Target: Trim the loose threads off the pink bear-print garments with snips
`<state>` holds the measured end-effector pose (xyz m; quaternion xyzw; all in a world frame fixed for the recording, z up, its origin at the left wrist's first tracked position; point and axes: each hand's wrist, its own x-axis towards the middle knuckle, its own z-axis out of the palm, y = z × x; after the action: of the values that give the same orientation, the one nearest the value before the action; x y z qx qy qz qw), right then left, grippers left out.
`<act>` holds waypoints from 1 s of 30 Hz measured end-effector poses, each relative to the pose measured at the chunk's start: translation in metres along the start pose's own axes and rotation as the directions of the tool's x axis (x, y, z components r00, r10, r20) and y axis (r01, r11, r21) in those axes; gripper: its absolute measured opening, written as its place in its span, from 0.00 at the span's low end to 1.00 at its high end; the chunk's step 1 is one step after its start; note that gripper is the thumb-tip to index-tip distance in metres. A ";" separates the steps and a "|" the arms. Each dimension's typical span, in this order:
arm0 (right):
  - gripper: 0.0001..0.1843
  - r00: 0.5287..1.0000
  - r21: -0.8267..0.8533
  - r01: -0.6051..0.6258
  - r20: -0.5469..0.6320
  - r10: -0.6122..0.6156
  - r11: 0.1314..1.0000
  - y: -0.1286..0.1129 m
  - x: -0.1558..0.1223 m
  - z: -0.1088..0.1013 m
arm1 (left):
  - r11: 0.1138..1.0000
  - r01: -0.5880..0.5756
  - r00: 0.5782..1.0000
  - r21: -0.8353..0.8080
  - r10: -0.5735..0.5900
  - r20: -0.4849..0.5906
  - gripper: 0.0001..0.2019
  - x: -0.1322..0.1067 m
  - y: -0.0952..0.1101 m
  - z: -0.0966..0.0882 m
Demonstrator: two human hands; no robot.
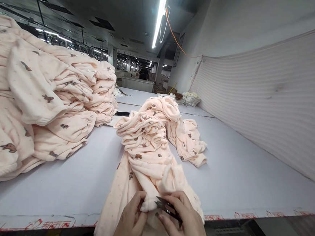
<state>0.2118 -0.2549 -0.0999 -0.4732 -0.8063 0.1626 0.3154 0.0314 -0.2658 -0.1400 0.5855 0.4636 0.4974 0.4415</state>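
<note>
Cut off at the bottom edge: both wrists and the near end of a pink garment (144,146). Cut off at left: a high pile of garments (40,87) in similar printed pink cloth. Partly behind the pile, a flat black object (123,114), too small to identify. Hard to make out: a dark shape (144,73) deep in the dim room, beyond a pale bin (137,84). Underneath, a white table (241,164), red print along its near edge. At right, a pale striped sheet (270,98) along the wall; overhead, a lit tube lamp (160,16). Garment bunched mid-table, draped over the near edge; beside it a sleeve-like length (191,140), joined or separate: cannot tell. Left grip (131,217): fingertips and thumb together, clamped on a pale edge of the garment. Right grip (186,222): closed round dark snips (168,208), blades slightly parted, pointing toward the held edge. Cannot tell about contact between blade tips and cloth.
</note>
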 end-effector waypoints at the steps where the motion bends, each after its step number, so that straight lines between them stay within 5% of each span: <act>1: 0.16 0.999 -0.058 0.038 -0.019 -0.039 0.998 -0.002 0.001 -0.001 | 1.000 0.001 1.000 0.010 -0.001 0.007 0.05 0.000 0.000 -0.001; 4: 0.17 0.988 -0.220 0.143 -0.021 -0.152 0.965 -0.004 0.003 -0.003 | 1.000 -0.015 1.000 0.013 0.015 0.004 0.06 0.000 -0.002 -0.001; 9: 0.14 0.973 -0.192 0.230 0.037 -0.227 0.954 -0.002 0.007 -0.005 | 0.997 -0.026 1.000 0.074 0.024 0.020 0.08 0.001 -0.005 -0.002; 22: 0.16 0.996 -0.097 -0.007 -0.090 -0.002 0.995 0.012 -0.003 0.019 | 0.994 -0.057 0.998 -0.090 0.055 -0.028 0.10 0.000 -0.014 0.004; 25: 0.16 0.991 -0.037 -0.050 -0.124 0.045 0.998 0.018 0.010 0.017 | 0.971 0.043 0.999 -0.235 -0.047 -0.009 0.17 0.001 -0.010 0.002; 30: 0.06 0.968 -0.116 -0.171 -0.205 0.145 0.978 0.022 0.038 0.017 | 0.788 0.342 0.935 -0.512 -0.231 0.269 0.11 0.017 0.008 -0.012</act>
<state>0.2018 -0.2105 -0.1113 -0.5695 -0.7401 0.0860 0.3471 0.0218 -0.2502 -0.1275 0.4009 0.3394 0.4777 0.7042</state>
